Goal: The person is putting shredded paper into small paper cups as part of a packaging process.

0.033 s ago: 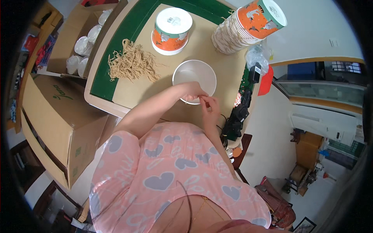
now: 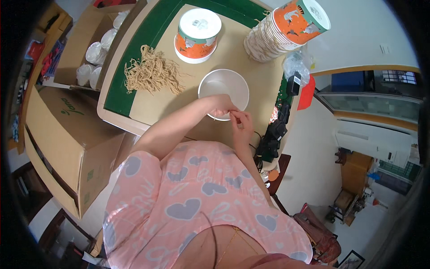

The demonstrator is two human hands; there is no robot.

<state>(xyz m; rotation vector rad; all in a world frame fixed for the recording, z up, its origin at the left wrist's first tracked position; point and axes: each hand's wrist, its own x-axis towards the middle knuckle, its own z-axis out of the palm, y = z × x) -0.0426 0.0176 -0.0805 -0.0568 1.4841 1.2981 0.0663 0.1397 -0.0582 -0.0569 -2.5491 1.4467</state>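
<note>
A white-lined paper bucket (image 2: 224, 83) stands on the table in front of me with its opening up. My left hand (image 2: 221, 104) reaches over its near rim, fingers closed, and a short end of tan cord (image 2: 215, 115) shows below them. My right hand (image 2: 242, 125) meets it at the near right rim, thumb and fingers pinched together. What lies between the right fingertips is too small to make out. To the left is a loose pile of tan cords (image 2: 154, 71). Beyond the bucket, an orange printed paper bucket (image 2: 197, 45) stands upside down.
A tall leaning stack of paper buckets (image 2: 280, 33) occupies the far right. Clear plastic wrap (image 2: 297, 65), black power adapters (image 2: 274, 132) and cables line the right table edge. Left of the table are a closed carton (image 2: 74, 134) and an open carton (image 2: 74, 54) holding white wrapped things.
</note>
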